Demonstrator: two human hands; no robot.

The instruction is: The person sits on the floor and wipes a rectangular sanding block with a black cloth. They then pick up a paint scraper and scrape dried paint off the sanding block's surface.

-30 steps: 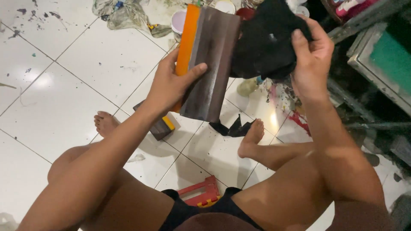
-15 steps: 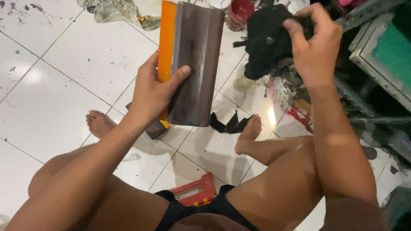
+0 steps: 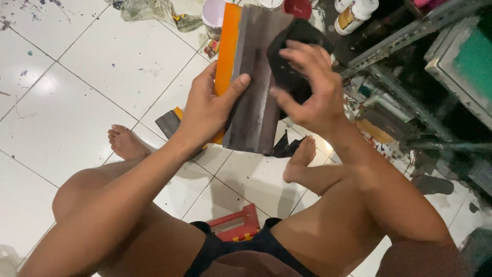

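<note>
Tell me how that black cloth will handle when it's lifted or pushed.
Probably floppy: the cloth bunches and folds under the right hand rather than holding a shape. Likely light, since a few fingers press it to the squeegee. It should drag and crumple when pushed, not roll or tip.

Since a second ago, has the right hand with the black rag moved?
Yes. The right hand has brought the rag left onto the squeegee, away from the metal frame at right.
</note>
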